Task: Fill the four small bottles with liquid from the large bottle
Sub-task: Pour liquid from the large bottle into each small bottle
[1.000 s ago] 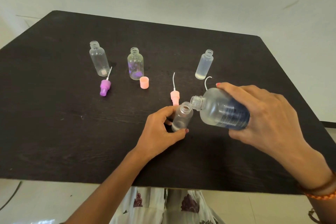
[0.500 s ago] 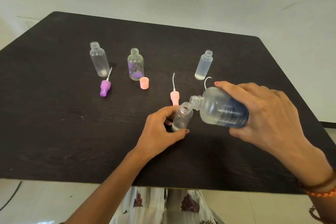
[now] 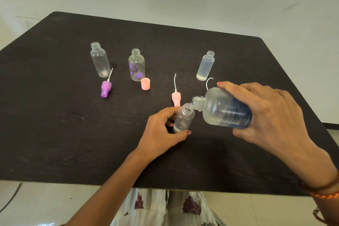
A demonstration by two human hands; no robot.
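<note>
Clear small bottle [image 3: 183, 118] in left grip [image 3: 161, 130]

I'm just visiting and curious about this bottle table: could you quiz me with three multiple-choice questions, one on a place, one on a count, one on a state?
1. Where is the peach cap?
A. beside the purple-stained bottle
B. on the large bottle
C. on the floor

2. How many small bottles stand unheld?
A. one
B. three
C. five

3. The large bottle is
A. upright
B. tipped, neck at the small bottle
C. capped

Answers: 1 A, it sits by that bottle's base. 2 B, three stand apart from the hands. 3 B, the right hand tilts it while the left hand steadies the small one.
</note>
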